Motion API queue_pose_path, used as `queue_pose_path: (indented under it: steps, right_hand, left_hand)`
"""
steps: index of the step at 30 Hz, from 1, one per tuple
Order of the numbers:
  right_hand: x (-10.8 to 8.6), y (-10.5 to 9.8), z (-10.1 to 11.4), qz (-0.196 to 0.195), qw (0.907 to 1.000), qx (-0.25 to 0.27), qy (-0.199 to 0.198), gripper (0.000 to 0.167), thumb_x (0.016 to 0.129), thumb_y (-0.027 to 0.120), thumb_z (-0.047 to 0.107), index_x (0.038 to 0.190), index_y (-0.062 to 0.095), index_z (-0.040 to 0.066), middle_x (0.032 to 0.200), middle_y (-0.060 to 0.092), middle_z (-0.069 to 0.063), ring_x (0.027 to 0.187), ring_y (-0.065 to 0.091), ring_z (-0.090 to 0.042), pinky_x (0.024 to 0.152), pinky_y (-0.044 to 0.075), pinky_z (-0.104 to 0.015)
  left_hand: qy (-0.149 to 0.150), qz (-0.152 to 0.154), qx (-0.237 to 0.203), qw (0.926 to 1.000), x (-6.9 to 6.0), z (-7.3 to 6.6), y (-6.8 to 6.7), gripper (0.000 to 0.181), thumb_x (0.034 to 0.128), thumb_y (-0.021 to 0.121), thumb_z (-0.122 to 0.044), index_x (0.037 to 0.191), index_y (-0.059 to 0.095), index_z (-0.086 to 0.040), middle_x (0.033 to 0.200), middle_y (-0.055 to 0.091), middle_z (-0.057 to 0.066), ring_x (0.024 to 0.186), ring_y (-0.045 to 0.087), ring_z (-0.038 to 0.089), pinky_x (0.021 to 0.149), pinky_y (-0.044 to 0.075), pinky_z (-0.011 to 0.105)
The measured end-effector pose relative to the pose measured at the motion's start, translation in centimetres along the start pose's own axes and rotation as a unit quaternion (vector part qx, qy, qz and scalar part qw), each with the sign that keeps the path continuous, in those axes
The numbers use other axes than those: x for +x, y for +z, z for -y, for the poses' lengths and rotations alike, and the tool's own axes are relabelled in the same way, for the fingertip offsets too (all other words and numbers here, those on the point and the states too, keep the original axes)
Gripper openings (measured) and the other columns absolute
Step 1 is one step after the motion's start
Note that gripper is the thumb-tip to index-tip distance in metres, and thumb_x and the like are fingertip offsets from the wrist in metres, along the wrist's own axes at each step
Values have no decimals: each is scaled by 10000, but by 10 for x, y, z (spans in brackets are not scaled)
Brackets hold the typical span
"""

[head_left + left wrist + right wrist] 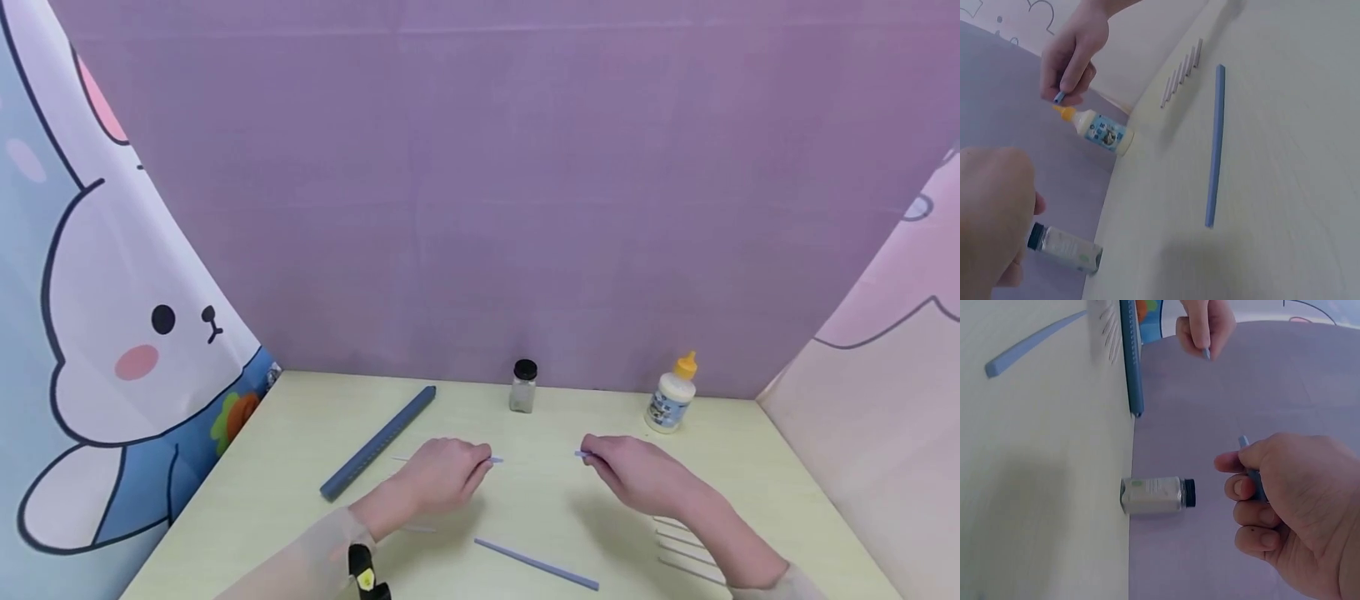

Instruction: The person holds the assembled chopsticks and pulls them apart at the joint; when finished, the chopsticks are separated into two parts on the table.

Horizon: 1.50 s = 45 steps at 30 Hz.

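My left hand (447, 473) pinches a thin light-blue stick (497, 460), whose short end pokes out past the thumb toward the right. Facing it across a gap, my right hand (637, 473) grips another light-blue stick (1243, 441) between thumb and curled fingers. Both hands are raised above the table (525, 508), and most of each held stick is hidden in the fingers. A longer blue stick (536, 564) lies on the tabletop between and in front of the hands.
At the back stand a clear jar (522, 393) with a black lid and a white glue bottle (670, 404) with a yellow nozzle. A long dark-blue bar (378, 443) lies at left. Several thin pale sticks (692, 557) lie beneath the right forearm, others near the left hand.
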State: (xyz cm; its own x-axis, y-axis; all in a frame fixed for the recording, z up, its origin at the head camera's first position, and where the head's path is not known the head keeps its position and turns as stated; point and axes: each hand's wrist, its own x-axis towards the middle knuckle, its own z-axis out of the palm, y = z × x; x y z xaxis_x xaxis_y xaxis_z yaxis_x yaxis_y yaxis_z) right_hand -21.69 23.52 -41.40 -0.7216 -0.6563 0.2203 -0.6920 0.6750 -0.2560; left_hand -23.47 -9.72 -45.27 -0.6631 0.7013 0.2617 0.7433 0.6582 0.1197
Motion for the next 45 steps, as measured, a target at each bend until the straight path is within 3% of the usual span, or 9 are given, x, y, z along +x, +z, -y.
queue_pose_path:
  steps: [4,10,15,19,23,28,33,36,45]
  right_hand:
    - [-14,-1,-9,-128,9999,49,-89,249,1066,621,106,889,545,263,733,410,207,676,427,59,646,417,-190]
    - [-43,0,-29,-506,9979,-124,-392,263,1014,666,19,945,588,260,844,452,202,757,419,90,653,430,-171]
    - [-75,9,-46,-777,9951,-256,-548,326,897,713,-109,1028,672,187,979,460,133,845,434,97,677,432,-130]
    - [-98,20,-59,-851,9943,-128,-635,308,839,752,-140,1023,741,107,962,496,125,833,442,113,666,387,-76]
    - [-116,30,-67,-903,9937,-71,-655,313,786,808,-118,1009,786,102,931,538,151,813,449,128,650,363,-57]
    - [-131,36,-69,-788,9955,226,-482,315,784,848,-62,995,766,158,927,618,165,807,469,136,631,383,-71]
    - [-140,42,-66,-662,9941,775,-361,304,821,855,-7,961,717,225,879,608,221,775,483,140,594,396,-95]
    - [-143,44,-65,-407,9926,1113,-270,273,854,839,18,956,722,242,864,591,245,757,494,139,573,422,-124]
    - [-145,46,-65,428,9850,1668,90,213,885,819,53,949,765,248,831,606,252,724,516,121,551,438,-166]
  left_hand:
    - [95,-70,-156,9998,-18,12,-5,290,1081,570,-211,796,521,-183,652,431,-119,583,391,19,574,367,210]
    - [127,-512,-479,9975,-49,30,-4,217,1050,605,-170,838,574,-203,739,487,-138,643,391,-36,598,374,149]
    - [440,-892,-633,9930,-73,37,4,114,987,625,-67,980,677,-168,903,559,-106,724,430,-57,656,405,92]
    - [434,-1008,-588,9922,-88,38,11,158,944,657,-20,997,729,-150,970,531,-96,802,470,-41,720,445,106]
    - [369,-814,-647,9939,-102,38,15,176,963,675,-14,1040,789,-124,1000,535,-99,922,495,5,800,494,167]
    - [315,-562,-938,9935,-115,36,17,175,982,712,-53,1096,822,-127,983,562,-122,942,484,2,786,490,168]
    - [26,69,-1446,9895,-121,35,14,166,995,729,-92,1127,826,-119,981,606,-139,917,515,-63,763,506,152]
    - [-207,346,-1561,9869,-122,35,13,145,988,745,-113,1100,831,-143,975,646,-150,900,528,-81,754,520,170]
    - [-574,639,-1661,9823,-125,40,18,107,969,776,-144,1045,830,-197,967,675,-185,905,548,-85,778,536,202]
